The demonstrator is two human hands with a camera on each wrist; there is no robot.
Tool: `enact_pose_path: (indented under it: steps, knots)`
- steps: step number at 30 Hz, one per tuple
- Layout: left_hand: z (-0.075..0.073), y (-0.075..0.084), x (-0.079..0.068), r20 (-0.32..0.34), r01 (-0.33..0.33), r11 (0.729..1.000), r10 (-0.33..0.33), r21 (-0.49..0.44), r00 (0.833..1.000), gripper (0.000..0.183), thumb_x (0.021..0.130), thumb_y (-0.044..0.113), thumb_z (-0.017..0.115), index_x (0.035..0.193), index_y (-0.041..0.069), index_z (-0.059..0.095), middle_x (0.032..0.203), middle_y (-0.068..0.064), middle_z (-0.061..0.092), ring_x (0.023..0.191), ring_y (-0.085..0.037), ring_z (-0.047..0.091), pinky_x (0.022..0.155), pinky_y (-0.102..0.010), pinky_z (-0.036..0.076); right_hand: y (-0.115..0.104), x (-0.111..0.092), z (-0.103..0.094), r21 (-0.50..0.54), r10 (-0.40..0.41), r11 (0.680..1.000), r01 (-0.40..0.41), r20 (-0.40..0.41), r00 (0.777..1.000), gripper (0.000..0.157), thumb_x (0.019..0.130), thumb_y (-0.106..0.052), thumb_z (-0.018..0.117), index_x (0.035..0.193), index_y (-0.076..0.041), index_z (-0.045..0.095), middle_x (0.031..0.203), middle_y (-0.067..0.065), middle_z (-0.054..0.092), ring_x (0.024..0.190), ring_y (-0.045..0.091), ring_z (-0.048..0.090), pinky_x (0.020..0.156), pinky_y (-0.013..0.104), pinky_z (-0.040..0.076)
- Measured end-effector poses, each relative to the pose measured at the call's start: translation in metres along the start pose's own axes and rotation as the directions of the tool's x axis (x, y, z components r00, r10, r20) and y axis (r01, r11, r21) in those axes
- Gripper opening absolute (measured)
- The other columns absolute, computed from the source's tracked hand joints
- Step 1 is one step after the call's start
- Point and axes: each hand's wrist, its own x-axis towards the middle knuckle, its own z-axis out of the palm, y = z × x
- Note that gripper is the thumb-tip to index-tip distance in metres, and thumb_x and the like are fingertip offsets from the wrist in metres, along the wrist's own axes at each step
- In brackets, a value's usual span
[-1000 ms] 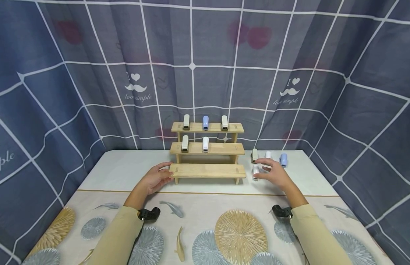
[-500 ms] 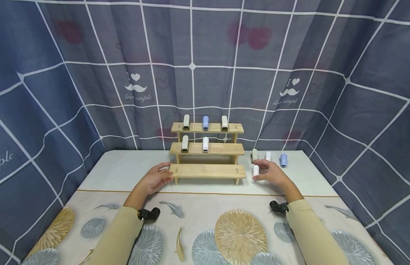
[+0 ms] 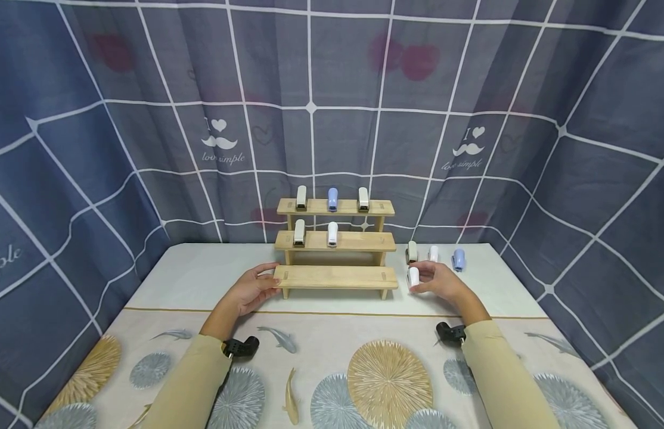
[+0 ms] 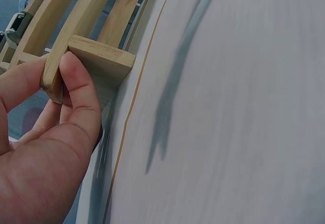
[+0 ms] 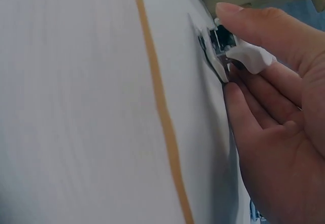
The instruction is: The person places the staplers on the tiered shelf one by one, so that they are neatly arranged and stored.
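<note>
My right hand (image 3: 443, 280) grips a small white stapler (image 3: 413, 277) on the white tabletop, just right of the wooden shelf. In the right wrist view, the stapler (image 5: 249, 56) lies between my thumb and fingers, partly hidden by them. At the other side, my left hand (image 3: 254, 290) pinches the left end of the three-step wooden shelf's lowest board (image 3: 334, 277). The left wrist view shows thumb and fingers on either face of that board end (image 4: 53, 76). Three staplers stand on the top step, a blue one (image 3: 332, 199) in the middle; two stand on the middle step.
Behind the gripped stapler are a cream stapler (image 3: 412, 251), another white stapler (image 3: 433, 252) and a blue stapler (image 3: 458, 260). A patterned cloth (image 3: 289, 339) covers the table's near part. A dark checked curtain (image 3: 343, 143) encloses the back and sides.
My right hand's fingers, spread around the white stapler a second ago, have drawn in and now hold it. The left hand keeps its hold on the shelf.
</note>
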Motion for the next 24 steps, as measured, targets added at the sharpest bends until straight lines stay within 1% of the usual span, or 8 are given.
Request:
enact_pose_path:
  steps: [5, 8, 14, 19, 24]
  knots:
    - [0.0013, 0.0, -0.0003, 0.003, 0.002, 1.0, -0.002, -0.002, 1.0, 0.072, 0.098, -0.008, 0.058, 0.16, -0.003, 0.022, 0.103, -0.004, 0.064, 0.086, -0.011, 0.067, 0.077, -0.019, 0.06, 0.0013, -0.001, -0.0025, 0.02, 0.022, 1.0, -0.022, 0.015, 1.0, 0.074, 0.076, 0.002, 0.086, 0.141, 0.013, 0.05, 0.145, 0.034, 0.052, 0.138, 0.046, 0.049, 0.115, 0.046, 0.044]
    - [0.0021, 0.0002, 0.0, 0.003, 0.002, 1.0, -0.002, 0.001, 1.0, 0.072, 0.098, -0.008, 0.058, 0.16, -0.003, 0.022, 0.103, -0.004, 0.064, 0.086, -0.011, 0.067, 0.077, -0.019, 0.06, 0.0032, -0.0015, -0.0022, 0.026, 0.032, 0.999, -0.032, 0.005, 0.999, 0.074, 0.077, 0.001, 0.086, 0.141, 0.013, 0.05, 0.145, 0.033, 0.052, 0.139, 0.046, 0.049, 0.116, 0.046, 0.043]
    - [0.0018, 0.0003, -0.0004, 0.0, 0.004, 1.0, -0.004, 0.01, 1.0, 0.071, 0.099, -0.007, 0.058, 0.16, -0.002, 0.023, 0.103, -0.005, 0.064, 0.085, -0.012, 0.067, 0.077, -0.019, 0.06, 0.0052, -0.0022, 0.0011, 0.041, 0.042, 0.998, -0.041, -0.014, 0.999, 0.077, 0.077, -0.002, 0.088, 0.142, 0.012, 0.05, 0.147, 0.032, 0.051, 0.14, 0.044, 0.048, 0.116, 0.042, 0.043]
    - [0.0003, 0.0011, -0.0005, -0.007, 0.012, 1.0, -0.012, 0.009, 1.0, 0.071, 0.099, -0.007, 0.058, 0.16, -0.002, 0.023, 0.103, -0.005, 0.064, 0.086, -0.012, 0.067, 0.077, -0.02, 0.06, 0.005, -0.0015, 0.0032, 0.08, 0.06, 0.995, -0.058, -0.023, 0.998, 0.077, 0.078, 0.0, 0.086, 0.143, 0.012, 0.048, 0.151, 0.032, 0.047, 0.143, 0.045, 0.044, 0.118, 0.043, 0.039]
    - [0.0003, 0.0014, 0.0001, -0.005, 0.02, 1.0, -0.02, 0.001, 1.0, 0.072, 0.099, -0.006, 0.059, 0.16, -0.001, 0.023, 0.103, -0.005, 0.064, 0.086, -0.012, 0.068, 0.076, -0.019, 0.06, 0.0025, -0.0031, 0.0042, 0.078, 0.083, 0.994, -0.08, -0.032, 0.996, 0.078, 0.078, -0.001, 0.087, 0.144, 0.011, 0.048, 0.152, 0.032, 0.046, 0.144, 0.044, 0.043, 0.119, 0.044, 0.038]
